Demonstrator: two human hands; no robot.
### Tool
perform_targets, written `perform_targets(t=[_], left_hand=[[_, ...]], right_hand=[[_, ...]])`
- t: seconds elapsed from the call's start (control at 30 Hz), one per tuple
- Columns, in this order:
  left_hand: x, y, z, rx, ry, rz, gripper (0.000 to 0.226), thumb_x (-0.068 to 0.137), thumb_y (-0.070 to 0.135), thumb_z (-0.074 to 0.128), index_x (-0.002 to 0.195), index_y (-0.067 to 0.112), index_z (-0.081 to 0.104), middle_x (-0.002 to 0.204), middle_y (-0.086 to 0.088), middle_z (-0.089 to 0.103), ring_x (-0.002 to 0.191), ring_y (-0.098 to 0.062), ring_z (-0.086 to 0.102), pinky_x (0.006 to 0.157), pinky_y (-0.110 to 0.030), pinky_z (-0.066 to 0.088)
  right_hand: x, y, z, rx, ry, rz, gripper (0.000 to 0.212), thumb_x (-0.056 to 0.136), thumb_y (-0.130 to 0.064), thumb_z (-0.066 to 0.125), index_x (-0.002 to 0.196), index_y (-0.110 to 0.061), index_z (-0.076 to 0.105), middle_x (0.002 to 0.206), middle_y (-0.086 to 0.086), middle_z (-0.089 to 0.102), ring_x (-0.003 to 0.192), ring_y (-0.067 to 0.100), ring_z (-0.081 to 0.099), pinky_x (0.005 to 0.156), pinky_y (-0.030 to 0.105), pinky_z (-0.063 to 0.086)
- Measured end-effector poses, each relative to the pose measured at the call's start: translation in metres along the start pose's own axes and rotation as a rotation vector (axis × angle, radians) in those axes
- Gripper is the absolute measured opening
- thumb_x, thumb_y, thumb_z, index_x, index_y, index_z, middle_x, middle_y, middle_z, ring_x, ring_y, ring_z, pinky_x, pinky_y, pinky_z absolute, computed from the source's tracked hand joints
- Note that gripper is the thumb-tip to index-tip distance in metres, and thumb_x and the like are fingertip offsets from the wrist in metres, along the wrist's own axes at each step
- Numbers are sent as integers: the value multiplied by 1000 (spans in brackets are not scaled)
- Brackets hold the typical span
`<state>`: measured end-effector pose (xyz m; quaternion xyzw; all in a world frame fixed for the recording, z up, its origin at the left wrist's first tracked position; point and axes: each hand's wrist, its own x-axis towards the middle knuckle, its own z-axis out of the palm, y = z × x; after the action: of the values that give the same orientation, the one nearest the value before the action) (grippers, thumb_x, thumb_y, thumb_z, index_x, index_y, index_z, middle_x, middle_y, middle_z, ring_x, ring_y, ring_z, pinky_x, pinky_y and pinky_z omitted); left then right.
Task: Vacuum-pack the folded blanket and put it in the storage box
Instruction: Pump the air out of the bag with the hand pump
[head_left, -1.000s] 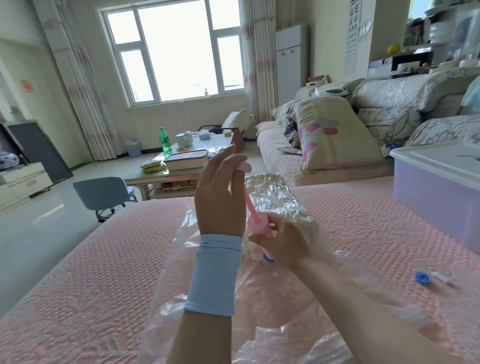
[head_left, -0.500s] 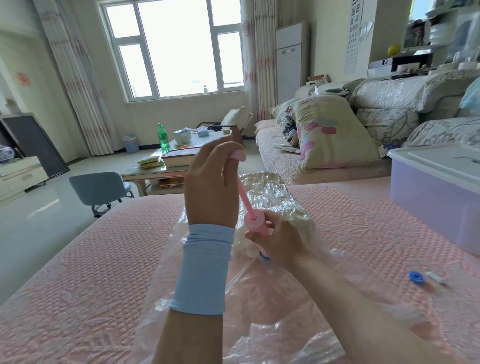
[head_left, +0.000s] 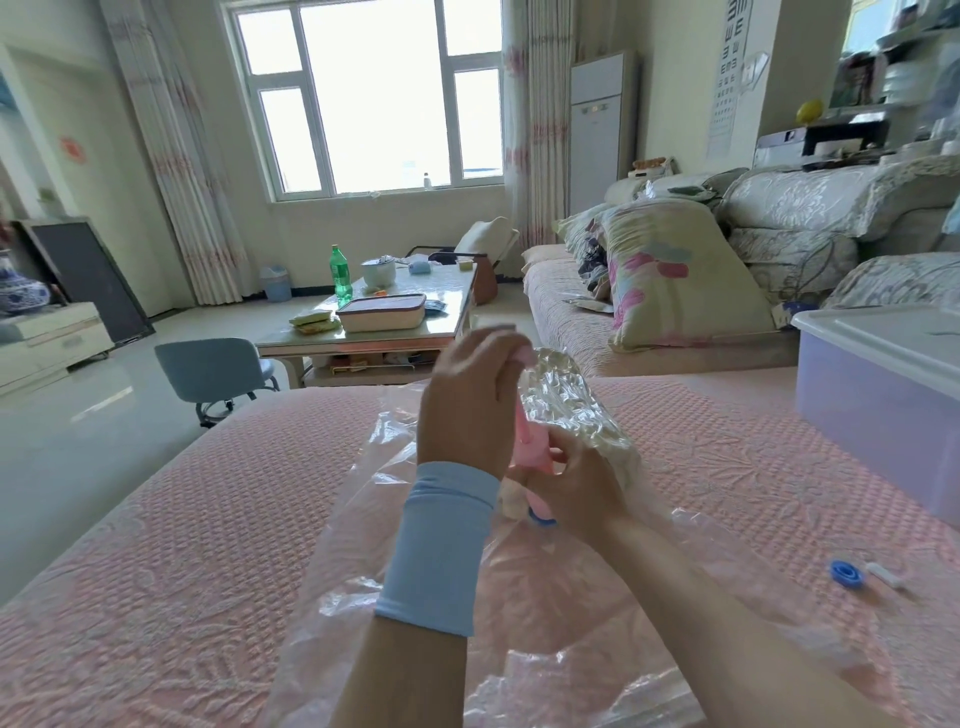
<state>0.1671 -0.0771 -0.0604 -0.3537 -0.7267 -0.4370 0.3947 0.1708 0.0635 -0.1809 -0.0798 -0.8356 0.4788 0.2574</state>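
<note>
Eye chart of E symbols on wall, smaller rows illegible

You're in a home living room: a sofa with a floral pillow, a cluttered coffee table, a curtained window and a standing air conditioner.

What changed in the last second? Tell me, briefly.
The left hand, gripping the pump handle, has pushed it down toward the pump barrel; less rod shows than half a second ago. The right hand still holds the barrel on the valve. The bag, blue cap and storage box stay put.
</note>
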Motion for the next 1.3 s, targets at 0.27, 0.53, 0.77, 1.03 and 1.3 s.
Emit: perform_targets(t=[0.27, 0.53, 0.77, 1.03, 1.3], left_hand=[[-22, -12, 22, -32, 5, -87, 16, 88, 1, 63, 93, 11, 74, 122, -4, 65, 112, -19, 61, 96, -21, 45], [-10, -3, 12, 7, -102, -73, 11, 90, 11, 63, 88, 15, 73, 98, 4, 69, 84, -16, 64, 79, -30, 53], [10, 7, -1, -78, 253, 54, 14, 90, 7, 60, 92, 11, 73, 112, 9, 63, 108, -10, 61, 92, -18, 47], [-33, -15, 26, -15, -379, -263, 17, 89, 6, 60, 94, 12, 75, 111, 2, 68, 94, -18, 65, 89, -27, 50], [13, 13, -7, -66, 267, 78, 13, 91, 11, 61, 92, 12, 74, 110, 10, 64, 105, -14, 63, 89, -23, 51]], right_hand=[[0, -2, 0, -18, -10, 16, 43, 64, -59, 73, 105, -46, 67, 88, -20, 73, 88, -1, 68, 83, 34, 56], [3, 4, -3, 2, -10, 8, 42, 65, -51, 78, 105, -46, 67, 90, -21, 74, 87, -3, 67, 84, 34, 56], [2, 4, 3, -25, -15, 5, 43, 68, -48, 81, 108, -49, 65, 95, -21, 72, 91, -5, 64, 82, 24, 51], [-1, -1, 1, -24, 20, -2, 29, 61, -62, 63, 89, -57, 62, 81, -33, 68, 81, -10, 65, 65, 17, 49], [2, 5, 4, 11, -4, 1, 46, 54, -66, 72, 98, -69, 58, 91, -33, 70, 87, -14, 62, 74, 18, 49]])
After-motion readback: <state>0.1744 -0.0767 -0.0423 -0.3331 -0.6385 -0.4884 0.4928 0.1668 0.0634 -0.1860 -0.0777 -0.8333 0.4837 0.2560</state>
